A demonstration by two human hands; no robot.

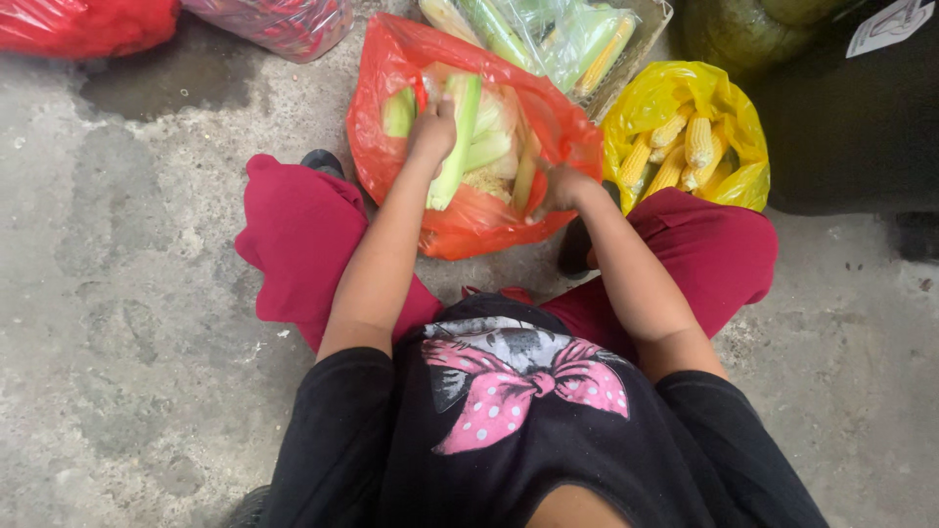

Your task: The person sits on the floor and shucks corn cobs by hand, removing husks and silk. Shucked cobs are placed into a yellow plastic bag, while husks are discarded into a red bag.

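Concrete floor (pixel 127 293) lies bare to the left; bags crowd the top edge. Left hand (pixel 433 127) grips a green corn husk (pixel 456 147) inside the red bag (pixel 469 220) betw. the knees. Right hand (pixel 562 188) pinches that bag's rim. 1 yellow bag (pixel 729 98) of peeled cobs sits just right

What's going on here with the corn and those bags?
A person crouches on the concrete floor over an orange bag of corn in husks. The left hand grips a green-husked cob standing in the bag; the right hand holds the bag's edge. Beside it, a yellow bag holds husked yellow cobs. A clear bag with more green cobs lies behind.
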